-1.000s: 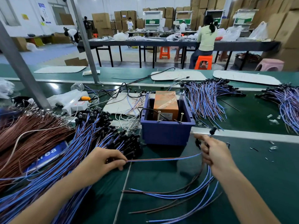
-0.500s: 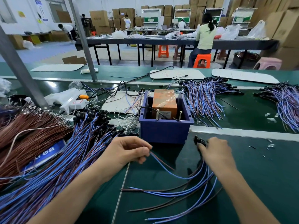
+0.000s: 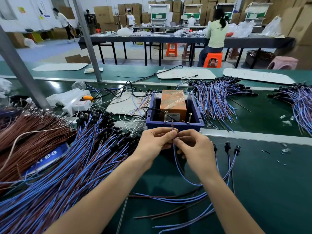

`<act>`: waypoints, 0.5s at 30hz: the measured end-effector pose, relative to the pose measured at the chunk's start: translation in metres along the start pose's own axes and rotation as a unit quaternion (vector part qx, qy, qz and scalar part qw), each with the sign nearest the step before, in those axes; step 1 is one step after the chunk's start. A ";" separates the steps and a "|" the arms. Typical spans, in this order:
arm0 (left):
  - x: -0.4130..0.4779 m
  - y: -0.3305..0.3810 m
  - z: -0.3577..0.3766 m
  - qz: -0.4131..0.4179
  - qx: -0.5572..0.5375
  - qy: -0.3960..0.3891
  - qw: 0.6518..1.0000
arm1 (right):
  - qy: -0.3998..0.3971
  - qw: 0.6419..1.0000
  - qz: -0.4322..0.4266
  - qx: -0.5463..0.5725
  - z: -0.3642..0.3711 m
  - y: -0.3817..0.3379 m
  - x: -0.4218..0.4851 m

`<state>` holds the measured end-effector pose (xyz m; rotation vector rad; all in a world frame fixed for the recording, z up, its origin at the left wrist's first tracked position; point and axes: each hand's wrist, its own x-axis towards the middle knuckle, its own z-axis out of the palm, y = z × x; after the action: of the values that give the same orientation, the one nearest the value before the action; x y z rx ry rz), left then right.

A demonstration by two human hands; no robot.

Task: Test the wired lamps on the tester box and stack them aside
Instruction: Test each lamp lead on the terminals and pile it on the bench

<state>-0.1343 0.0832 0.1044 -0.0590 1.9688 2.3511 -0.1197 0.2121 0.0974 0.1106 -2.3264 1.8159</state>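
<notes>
Background: long dark table, a person in a pale green top seated at it on an orange stool; pink stool further right. Cardboard boxes stacked at rear. Nearer: slanted grey metal post, flat white board, clear bottle.

Cardboard boxes stacked along back wall, top of frame; long dark table mid-frame, orange stools beneath; grey pole upper left.

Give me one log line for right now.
left hand: pinches lamp wires | right hand: pinches lamp wires | wire tips: raised at tester box front | phase: pre-test
</notes>
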 end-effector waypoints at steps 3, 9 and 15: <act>0.004 -0.001 0.005 0.003 -0.015 0.013 1.000 | 0.006 1.000 0.005 0.023 0.000 0.004 0.004; 0.007 -0.002 0.004 -0.006 -0.038 0.048 0.998 | 0.053 0.997 0.023 0.054 0.000 0.013 0.007; 0.014 -0.004 -0.002 -0.037 -0.053 0.092 0.994 | 0.113 0.990 0.052 0.065 -0.003 0.024 0.007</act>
<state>-0.1482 0.0822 0.0994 -0.3619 1.8770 2.4792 -0.1306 0.2213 0.0761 -0.1921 -2.0930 1.9170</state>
